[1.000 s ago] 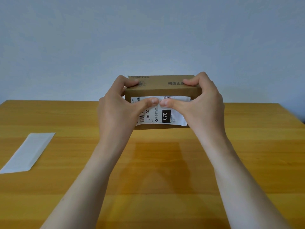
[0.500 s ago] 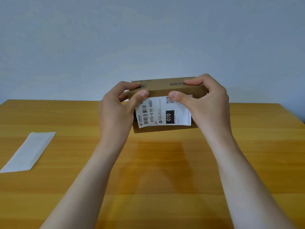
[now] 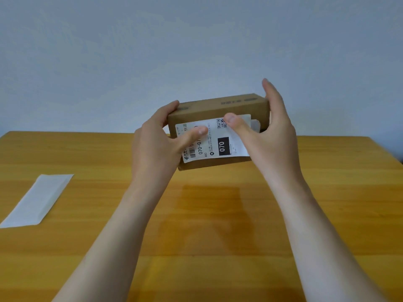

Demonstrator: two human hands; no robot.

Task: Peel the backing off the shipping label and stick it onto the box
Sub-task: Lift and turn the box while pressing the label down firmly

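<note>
Below my grip lies the yellow-brown wooden table. I am holding the brown cardboard box in the air above it, tilted, with its broad face turned toward me. My left hand carries the load: its fingers curl round the box's left end. My right hand is spread wide at the other end, fingers straight and pointing up just beside the cardboard, gripping nothing.

The white printed shipping label sits on the face between my two palms. The white paper backing strip lies flat on the table, well off to the left of my grip, so I judge peeling done and smoothing to be the step in hand.

The left thumb presses the label's middle, and the right thumb presses near the square code. Past the right thumb, the label's end looks lifted off the cardboard.

To do this well, I would anchor with the left thumb and sweep the right thumb outward to that loose end. Firm, even pressure should push air ahead of it and avoid trapping a crease.
</note>
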